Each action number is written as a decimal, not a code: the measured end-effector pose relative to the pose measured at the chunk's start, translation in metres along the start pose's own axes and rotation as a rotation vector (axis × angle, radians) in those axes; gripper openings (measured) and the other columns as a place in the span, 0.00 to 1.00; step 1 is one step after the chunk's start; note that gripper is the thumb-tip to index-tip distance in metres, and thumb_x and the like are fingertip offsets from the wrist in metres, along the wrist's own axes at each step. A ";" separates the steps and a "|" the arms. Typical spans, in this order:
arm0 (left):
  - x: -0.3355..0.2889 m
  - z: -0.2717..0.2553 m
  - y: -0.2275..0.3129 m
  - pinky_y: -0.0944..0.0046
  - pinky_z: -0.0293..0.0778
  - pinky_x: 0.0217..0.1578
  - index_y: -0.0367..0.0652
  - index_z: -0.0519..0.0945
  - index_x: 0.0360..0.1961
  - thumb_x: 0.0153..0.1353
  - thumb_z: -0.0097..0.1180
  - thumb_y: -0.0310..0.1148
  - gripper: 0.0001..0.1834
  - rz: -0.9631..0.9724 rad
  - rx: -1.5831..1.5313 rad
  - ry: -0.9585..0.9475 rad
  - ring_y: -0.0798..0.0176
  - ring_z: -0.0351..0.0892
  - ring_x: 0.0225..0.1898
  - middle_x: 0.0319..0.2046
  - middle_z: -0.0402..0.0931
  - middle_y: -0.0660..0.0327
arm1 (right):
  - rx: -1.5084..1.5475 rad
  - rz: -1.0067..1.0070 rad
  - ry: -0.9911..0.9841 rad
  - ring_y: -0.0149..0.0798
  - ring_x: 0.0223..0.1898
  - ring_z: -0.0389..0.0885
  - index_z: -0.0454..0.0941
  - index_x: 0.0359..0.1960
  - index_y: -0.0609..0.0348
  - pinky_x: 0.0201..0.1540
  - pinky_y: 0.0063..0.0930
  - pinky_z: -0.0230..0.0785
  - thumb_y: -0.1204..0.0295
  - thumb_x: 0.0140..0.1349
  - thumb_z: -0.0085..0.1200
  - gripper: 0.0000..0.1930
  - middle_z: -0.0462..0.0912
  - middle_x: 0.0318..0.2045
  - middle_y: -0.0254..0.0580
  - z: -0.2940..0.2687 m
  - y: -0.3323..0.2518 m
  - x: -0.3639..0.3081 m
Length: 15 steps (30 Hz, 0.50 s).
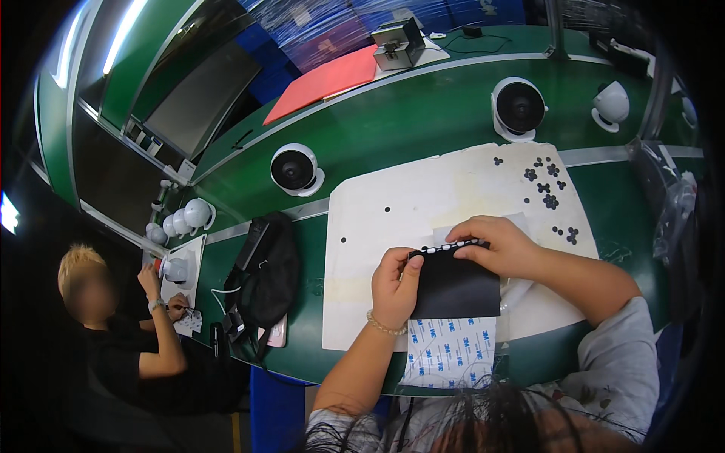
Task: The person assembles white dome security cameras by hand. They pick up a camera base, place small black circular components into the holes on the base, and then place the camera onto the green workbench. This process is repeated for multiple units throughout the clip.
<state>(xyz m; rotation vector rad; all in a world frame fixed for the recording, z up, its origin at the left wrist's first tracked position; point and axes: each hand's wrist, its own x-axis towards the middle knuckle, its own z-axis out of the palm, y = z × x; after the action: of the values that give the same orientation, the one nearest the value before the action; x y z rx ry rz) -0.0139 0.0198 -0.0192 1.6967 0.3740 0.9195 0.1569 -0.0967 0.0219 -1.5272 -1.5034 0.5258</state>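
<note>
Can make out short blue print, repeated in rows, on the white sheet [451, 355] just below the black sheet [461, 291]. On the blue box [498, 16] at the top, can see a white mark, too small to read.

Has a black bag [264, 264] near the green worktable's [630, 219] left edge, red sheet [325, 84] and metal box [398, 53] along the rear bench's [521, 43] near edge.
</note>
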 end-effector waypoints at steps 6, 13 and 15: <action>-0.001 0.000 -0.001 0.76 0.62 0.24 0.36 0.69 0.33 0.60 0.50 0.33 0.10 -0.009 0.000 0.001 0.77 0.62 0.23 0.21 0.69 0.67 | -0.003 -0.013 -0.002 0.40 0.35 0.75 0.75 0.37 0.56 0.39 0.28 0.66 0.71 0.51 0.55 0.10 0.78 0.34 0.41 0.000 0.001 0.000; -0.002 -0.001 0.001 0.76 0.63 0.28 0.36 0.69 0.36 0.59 0.51 0.33 0.10 -0.054 -0.116 -0.047 0.77 0.64 0.27 0.26 0.70 0.66 | -0.082 0.000 -0.017 0.44 0.35 0.75 0.75 0.34 0.59 0.38 0.30 0.66 0.69 0.53 0.53 0.09 0.77 0.31 0.44 0.001 0.001 0.000; -0.002 0.002 0.005 0.76 0.65 0.32 0.36 0.69 0.39 0.58 0.52 0.32 0.12 -0.075 -0.188 -0.065 0.76 0.66 0.30 0.29 0.70 0.65 | -0.075 0.006 -0.005 0.44 0.35 0.75 0.75 0.34 0.59 0.38 0.30 0.66 0.68 0.53 0.53 0.09 0.77 0.31 0.44 0.000 0.002 -0.001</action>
<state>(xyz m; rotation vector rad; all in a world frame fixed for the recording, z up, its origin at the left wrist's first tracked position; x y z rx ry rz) -0.0144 0.0153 -0.0160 1.5270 0.2958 0.8165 0.1580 -0.0977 0.0200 -1.5898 -1.5382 0.4820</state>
